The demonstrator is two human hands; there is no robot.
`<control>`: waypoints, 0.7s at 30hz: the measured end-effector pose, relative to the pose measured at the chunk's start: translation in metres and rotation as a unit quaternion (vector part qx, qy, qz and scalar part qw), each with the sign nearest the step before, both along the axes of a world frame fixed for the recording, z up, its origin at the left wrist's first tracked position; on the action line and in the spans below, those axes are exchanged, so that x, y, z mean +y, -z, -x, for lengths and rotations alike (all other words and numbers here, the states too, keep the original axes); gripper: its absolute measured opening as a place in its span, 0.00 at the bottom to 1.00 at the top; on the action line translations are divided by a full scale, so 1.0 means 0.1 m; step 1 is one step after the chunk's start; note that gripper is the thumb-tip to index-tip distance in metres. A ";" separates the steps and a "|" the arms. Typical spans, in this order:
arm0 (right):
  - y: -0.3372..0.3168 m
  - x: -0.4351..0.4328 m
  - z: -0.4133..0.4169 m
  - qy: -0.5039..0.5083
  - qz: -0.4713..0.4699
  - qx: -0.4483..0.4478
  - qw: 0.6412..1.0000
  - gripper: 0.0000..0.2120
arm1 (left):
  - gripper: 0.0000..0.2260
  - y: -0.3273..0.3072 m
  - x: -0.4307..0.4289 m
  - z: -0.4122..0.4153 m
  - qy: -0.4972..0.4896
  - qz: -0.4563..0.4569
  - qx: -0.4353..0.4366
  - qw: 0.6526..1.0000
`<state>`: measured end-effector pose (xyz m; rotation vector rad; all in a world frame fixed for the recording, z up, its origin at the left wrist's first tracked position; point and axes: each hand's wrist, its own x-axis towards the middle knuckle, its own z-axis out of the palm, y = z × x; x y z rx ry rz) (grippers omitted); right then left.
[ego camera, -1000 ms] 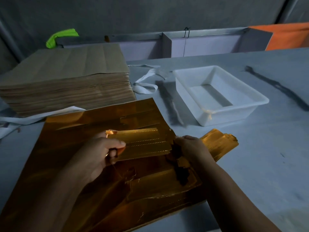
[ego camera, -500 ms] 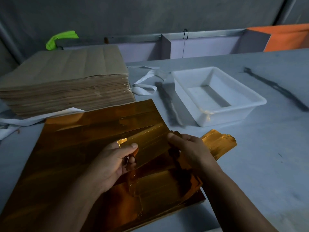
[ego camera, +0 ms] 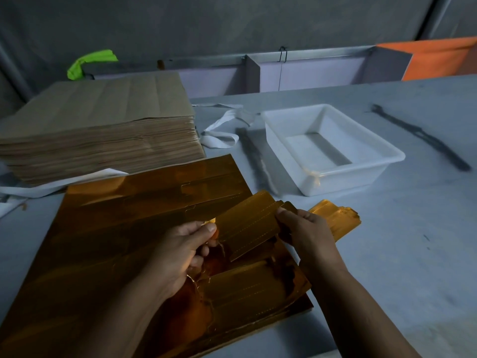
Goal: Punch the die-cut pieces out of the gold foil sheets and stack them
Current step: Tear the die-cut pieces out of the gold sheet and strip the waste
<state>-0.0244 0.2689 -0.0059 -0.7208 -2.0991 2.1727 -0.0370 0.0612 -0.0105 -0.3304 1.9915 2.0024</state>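
Note:
A large gold foil sheet (ego camera: 111, 233) lies flat on the grey table in front of me, torn open at its near right part. Above it I hold a punched-out gold piece (ego camera: 247, 224) with dotted score lines, tilted up to the right. My left hand (ego camera: 178, 251) pinches its left end between thumb and fingers. My right hand (ego camera: 307, 233) grips its right end. A small stack of punched gold pieces (ego camera: 338, 218) lies on the table just right of my right hand, partly hidden by it.
A tall pile of brown paper sheets (ego camera: 98, 130) stands at the back left. A white plastic tray (ego camera: 333, 148) sits at the back right. White strapping (ego camera: 219, 130) lies between them. Dark strips (ego camera: 423, 138) mark the table at the far right.
The held piece has come free of the sheet, risen and swung to the right, its right end tipping upward. Both hands moved right with it.

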 end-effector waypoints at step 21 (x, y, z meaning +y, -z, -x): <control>-0.04 0.67 0.01 0.080 0.041 0.005 0.996 0.09 | 0.09 0.01 0.08 -0.02 0.044 0.090 0.024 0.995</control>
